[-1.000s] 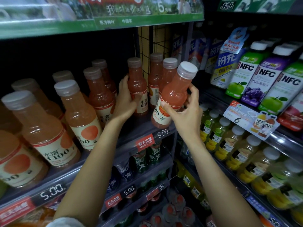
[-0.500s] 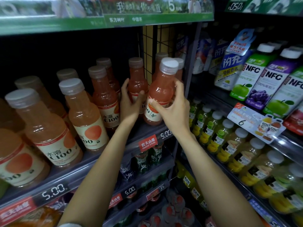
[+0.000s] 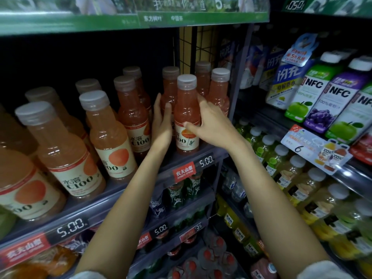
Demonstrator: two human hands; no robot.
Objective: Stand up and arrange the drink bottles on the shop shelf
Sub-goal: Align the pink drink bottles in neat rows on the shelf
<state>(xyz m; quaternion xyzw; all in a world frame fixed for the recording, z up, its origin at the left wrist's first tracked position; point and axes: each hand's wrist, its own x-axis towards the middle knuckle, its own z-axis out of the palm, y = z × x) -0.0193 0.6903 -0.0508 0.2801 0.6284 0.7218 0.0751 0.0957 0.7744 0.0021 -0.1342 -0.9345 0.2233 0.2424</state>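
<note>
The pink drink bottle (image 3: 187, 115) stands upright at the front edge of the shelf (image 3: 193, 158), filled with pink juice under a pale cap. The right hand (image 3: 209, 125) curls around its right side, thumb pressed on the label. The left hand (image 3: 162, 123) lies flat and straight-fingered against its left side, gripping nothing. Both forearms reach up from below. More pink bottles (image 3: 218, 91) stand just behind; orange bottles (image 3: 109, 135) fill the shelf to the left.
</note>
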